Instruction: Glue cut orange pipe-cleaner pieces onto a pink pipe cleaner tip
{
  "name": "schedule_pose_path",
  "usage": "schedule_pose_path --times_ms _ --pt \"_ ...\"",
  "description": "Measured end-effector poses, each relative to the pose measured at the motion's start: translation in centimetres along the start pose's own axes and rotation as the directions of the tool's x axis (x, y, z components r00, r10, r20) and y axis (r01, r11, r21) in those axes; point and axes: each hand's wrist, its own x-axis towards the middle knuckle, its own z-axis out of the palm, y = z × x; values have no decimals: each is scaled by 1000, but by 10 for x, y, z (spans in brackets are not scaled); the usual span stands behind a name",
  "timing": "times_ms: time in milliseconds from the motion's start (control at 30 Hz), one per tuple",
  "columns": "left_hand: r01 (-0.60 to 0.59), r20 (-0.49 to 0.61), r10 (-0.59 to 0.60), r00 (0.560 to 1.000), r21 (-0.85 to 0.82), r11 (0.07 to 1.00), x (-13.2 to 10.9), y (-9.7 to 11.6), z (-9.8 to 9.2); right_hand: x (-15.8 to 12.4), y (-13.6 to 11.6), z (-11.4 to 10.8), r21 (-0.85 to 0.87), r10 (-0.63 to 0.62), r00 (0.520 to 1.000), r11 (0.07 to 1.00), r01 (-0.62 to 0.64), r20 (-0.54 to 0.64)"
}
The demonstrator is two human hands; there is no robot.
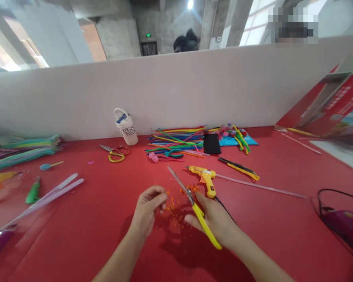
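Note:
My right hand (217, 219) is closed round the scissors (204, 227), which have yellow handles and long metal blades pointing up and to the left. The fingers of my left hand (150, 207) are curled into a pinch. A speck of orange shows at its thumb tip; what it grips is too small to name. Fuzzy orange clippings (175, 211) lie scattered on the red table between my hands. Just behind the blades sits a small pile of orange pieces (191, 189). A yellow glue gun (204, 178) lies beyond my right hand, with a long clear glue stick (261, 185) in its back.
Colourful pipe cleaners (176, 141) lie before the white partition (170, 90), beside a black case (212, 144). A white cup (127, 129) and another pair of scissors (116, 153) stand left of them. A utility knife (238, 168) lies right; a purple tool (345, 225) lies far right.

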Motion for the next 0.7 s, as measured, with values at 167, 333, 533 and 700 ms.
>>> schedule_pose_path --times_ms 167,333,533,700 --pt "-77 -11 76 997 -86 993 -2 6 -3 -7 -4 6 -196 -21 982 979 58 186" --pt "-110 19 114 993 -126 986 -5 7 -4 -9 0 15 -226 -82 976 966 127 200" --pt "-131 39 137 990 -125 983 -7 8 -5 -12 4 15 -243 -105 974 958 153 202" --pt "-140 43 144 989 -86 986 -7 10 -5 -11 1 13 -253 -77 974 959 132 213"
